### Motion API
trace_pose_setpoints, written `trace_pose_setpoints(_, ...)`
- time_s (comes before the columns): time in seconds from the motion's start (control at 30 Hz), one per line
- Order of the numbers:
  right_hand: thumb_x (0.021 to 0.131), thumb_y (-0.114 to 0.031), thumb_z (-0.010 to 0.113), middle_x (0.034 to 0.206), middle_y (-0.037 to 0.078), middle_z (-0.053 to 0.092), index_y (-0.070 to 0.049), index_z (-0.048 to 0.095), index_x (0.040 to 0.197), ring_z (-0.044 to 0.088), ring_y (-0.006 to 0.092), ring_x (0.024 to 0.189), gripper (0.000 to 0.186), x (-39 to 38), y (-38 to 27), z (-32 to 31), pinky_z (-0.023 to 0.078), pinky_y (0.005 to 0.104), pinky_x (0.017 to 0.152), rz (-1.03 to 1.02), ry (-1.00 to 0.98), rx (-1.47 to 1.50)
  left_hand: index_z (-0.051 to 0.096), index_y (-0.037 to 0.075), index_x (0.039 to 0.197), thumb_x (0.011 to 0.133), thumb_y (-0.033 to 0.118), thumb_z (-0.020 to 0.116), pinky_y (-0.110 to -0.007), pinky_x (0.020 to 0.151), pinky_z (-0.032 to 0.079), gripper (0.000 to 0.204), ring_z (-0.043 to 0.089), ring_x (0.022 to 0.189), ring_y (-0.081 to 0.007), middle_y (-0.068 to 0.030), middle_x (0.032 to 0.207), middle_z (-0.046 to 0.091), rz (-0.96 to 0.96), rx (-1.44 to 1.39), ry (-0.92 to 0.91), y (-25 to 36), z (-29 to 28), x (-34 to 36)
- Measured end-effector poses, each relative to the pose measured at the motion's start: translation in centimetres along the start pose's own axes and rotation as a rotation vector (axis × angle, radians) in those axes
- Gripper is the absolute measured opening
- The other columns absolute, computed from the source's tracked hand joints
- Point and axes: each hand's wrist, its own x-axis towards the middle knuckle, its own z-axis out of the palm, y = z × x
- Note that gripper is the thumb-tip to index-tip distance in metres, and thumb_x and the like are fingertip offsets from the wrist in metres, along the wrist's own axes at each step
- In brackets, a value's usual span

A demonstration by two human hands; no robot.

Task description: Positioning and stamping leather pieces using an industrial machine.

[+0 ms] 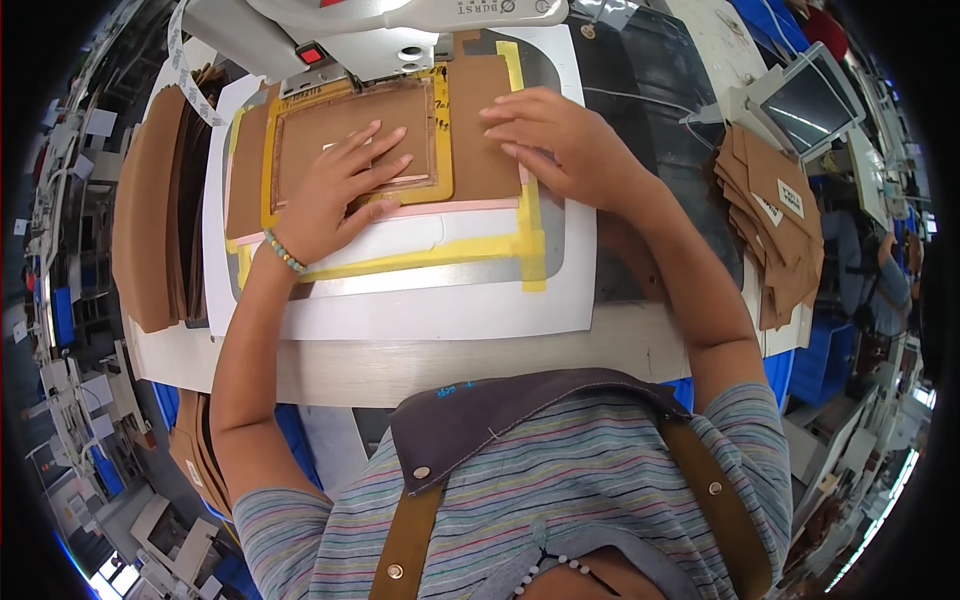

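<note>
My left hand (340,195) rests with fingers spread on a brown panel (310,125) inside a yellow rectangular template frame (446,180) with handwritten marks. My right hand (555,145) is at the right edge of the brown sheet (480,155) beside the frame, fingers apart and slightly bent. Both lie on a taped jig (380,260) with yellow and pink tape strips, over a white board (420,315). A white sewing machine head (380,30) with a red button stands over the frame's top edge.
Stacked brown pieces (150,210) stand left; labelled brown pieces (760,200) lie right, on the pale tabletop (450,370), near a dark panel (650,110) and a small screen (800,100). Blue bins (820,360) sit below. Another person (870,280) is at far right.
</note>
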Motion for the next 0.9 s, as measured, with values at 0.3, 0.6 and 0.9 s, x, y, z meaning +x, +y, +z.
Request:
trace_pose_setpoints(0.3,0.097,-0.017,0.07,0.139,0.009,0.067,-0.005,0.072,0.122,0.057,0.0287,0.136,0.028,1.0,-3.8,2.7,0.047,0.0451,0.112,-0.207,-0.167,0.03,0.063,0.018,0.149,0.094,0.034,0.075,-0.054,0.118,0.04,0.059,0.04,0.155,-0.0355,-0.0026,0.167,0.047,0.051,0.06,-0.007,-0.8,0.3,-0.1)
trace_pose_setpoints(0.6,0.101,-0.03,0.068,0.142,0.009,0.066,-0.007,0.066,0.136,0.057,0.0257,0.139,0.043,2.5,-4.3,4.9,0.044,0.0403,0.112,-0.204,-0.201,-0.24,0.064,0.02,0.149,0.094,0.03,0.076,-0.055,0.123,0.035,0.057,0.039,0.155,-0.0342,-0.0022,0.167,0.048,0.022,-0.059,-0.028,-1.5,-0.6,0.6)
trace_pose_setpoints(0.9,0.102,-0.035,0.067,0.139,0.009,0.066,-0.005,0.065,0.138,0.057,0.0238,0.137,0.046,2.6,-4.4,5.0,0.043,0.0393,0.113,-0.166,-0.201,-0.285,0.067,0.016,0.146,0.093,0.026,0.077,-0.054,0.13,0.025,0.056,0.032,0.16,-0.0353,-0.0067,0.167,0.048,0.096,-0.184,-0.088,-2.8,-1.2,1.5)
